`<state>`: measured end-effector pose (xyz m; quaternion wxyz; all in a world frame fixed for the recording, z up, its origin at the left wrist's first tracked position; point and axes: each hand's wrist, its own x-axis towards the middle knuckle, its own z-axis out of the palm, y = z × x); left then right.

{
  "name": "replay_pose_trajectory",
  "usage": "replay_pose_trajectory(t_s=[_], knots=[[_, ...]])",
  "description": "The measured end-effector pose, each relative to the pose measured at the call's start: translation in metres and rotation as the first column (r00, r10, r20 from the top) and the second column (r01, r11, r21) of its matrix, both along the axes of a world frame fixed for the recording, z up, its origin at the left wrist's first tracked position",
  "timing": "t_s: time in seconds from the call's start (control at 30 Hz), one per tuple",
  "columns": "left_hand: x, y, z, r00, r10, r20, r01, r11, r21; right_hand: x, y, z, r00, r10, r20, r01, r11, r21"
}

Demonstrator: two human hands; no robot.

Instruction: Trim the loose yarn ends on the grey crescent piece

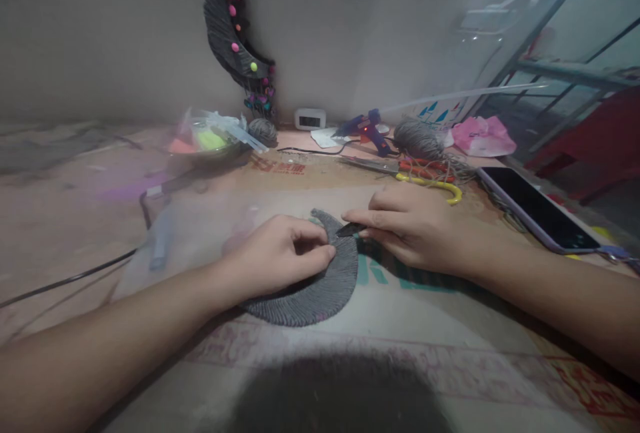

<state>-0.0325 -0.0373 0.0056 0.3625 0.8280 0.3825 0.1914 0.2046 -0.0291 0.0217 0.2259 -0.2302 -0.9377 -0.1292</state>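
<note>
A grey crescent-shaped piece wrapped in yarn (320, 293) lies flat on a sheet of cardboard (400, 326) in front of me. My left hand (277, 253) rests on it with fingers curled and thumb pinched against them, pressing the piece down. My right hand (407, 223) comes in from the right, fingers closed, pinching a small dark pointed bit (350, 229) at the crescent's upper edge. The two hands almost meet over the piece.
Behind lie scissors with yellow and orange handles (425, 176), a blue glue gun (367, 129), two grey yarn balls (417, 138), a phone (537, 209) at right, a pink bag (483, 136), a bowl of bright bits (205, 143), a finished beaded crescent (235, 46) against the wall, and a black cable (75, 276).
</note>
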Motion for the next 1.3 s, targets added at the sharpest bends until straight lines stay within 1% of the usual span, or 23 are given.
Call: replay_pose_trajectory(t_s=[0.17, 0.37, 0.53, 0.7, 0.83, 1.03, 1.17, 1.3], knots=[[0.0, 0.0, 0.0, 1.0, 0.003, 0.008, -0.003, 1.0, 0.009, 0.001, 0.0, -0.001, 1.0, -0.002, 0.013, 0.003, 0.999, -0.039], [-0.001, 0.0, 0.001, 1.0, 0.01, 0.019, -0.01, 1.0, -0.027, 0.002, 0.0, -0.004, 0.999, -0.001, -0.034, -0.002, 0.997, -0.082], [0.0, 0.0, 0.004, 0.999, 0.043, 0.023, -0.041, 0.996, -0.077, 0.003, 0.0, -0.007, 0.996, -0.01, -0.091, -0.006, 0.985, -0.174], [0.001, 0.001, 0.003, 0.998, 0.054, 0.033, -0.052, 0.995, -0.082, 0.003, -0.002, -0.008, 0.997, -0.016, -0.075, 0.008, 0.994, -0.105], [0.0, 0.0, 0.003, 0.999, 0.04, 0.031, -0.038, 0.998, -0.049, 0.003, -0.003, -0.01, 0.999, -0.021, -0.044, 0.019, 0.998, -0.055], [0.0, 0.001, 0.003, 0.999, 0.034, 0.016, -0.034, 0.999, -0.031, 0.003, -0.001, -0.014, 0.997, -0.025, -0.075, 0.018, 0.996, -0.092], [0.001, 0.001, 0.002, 1.0, 0.031, 0.003, -0.031, 0.999, -0.034, 0.001, -0.002, -0.008, 0.999, -0.032, -0.035, 0.029, 0.996, -0.09], [0.001, 0.001, 0.001, 1.0, 0.012, -0.001, -0.012, 1.0, -0.027, -0.001, -0.002, 0.0, 0.999, -0.029, 0.017, 0.03, 0.999, -0.043]])
